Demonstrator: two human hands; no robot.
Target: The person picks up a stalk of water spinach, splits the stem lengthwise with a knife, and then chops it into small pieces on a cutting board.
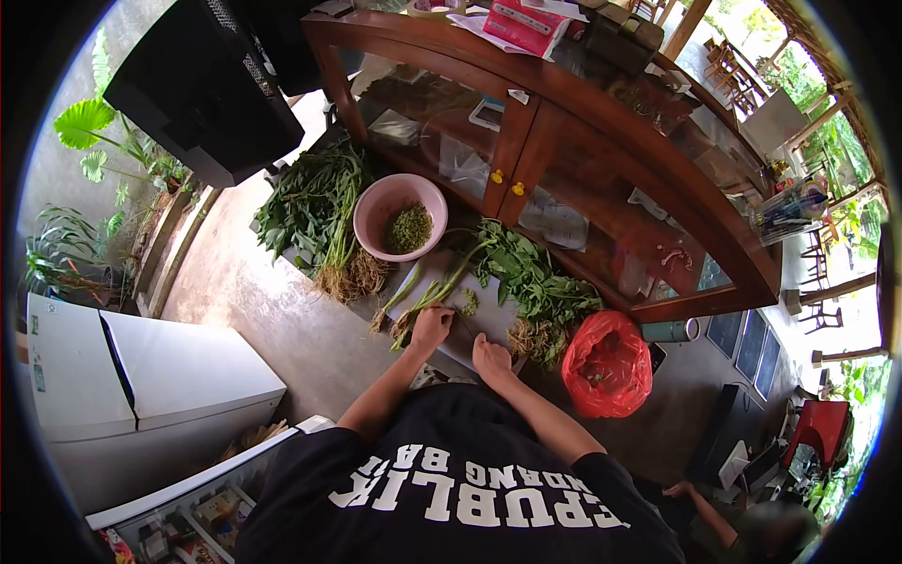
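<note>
My left hand (432, 326) is closed on several green leafy stems (451, 280) with roots at their ends, lying over a grey board (487, 303). Close beside it, my right hand (491, 359) is closed on what looks like a slim dark knife (464, 325), mostly hidden by the fingers. A small pile of chopped green bits (467, 302) lies on the board between the stems and leaves. Behind the board stands a pink bowl (376, 195) with chopped greens (411, 228) inside. Bunches of rooted leafy greens lie left (315, 202) and right (536, 274) of the board.
An open red plastic bag (607, 365) sits to the right, by a green cylinder (665, 331). A wooden glass-door cabinet (526, 141) stands behind. At left is a white fridge (178, 362); another person's hand (678, 490) shows at lower right.
</note>
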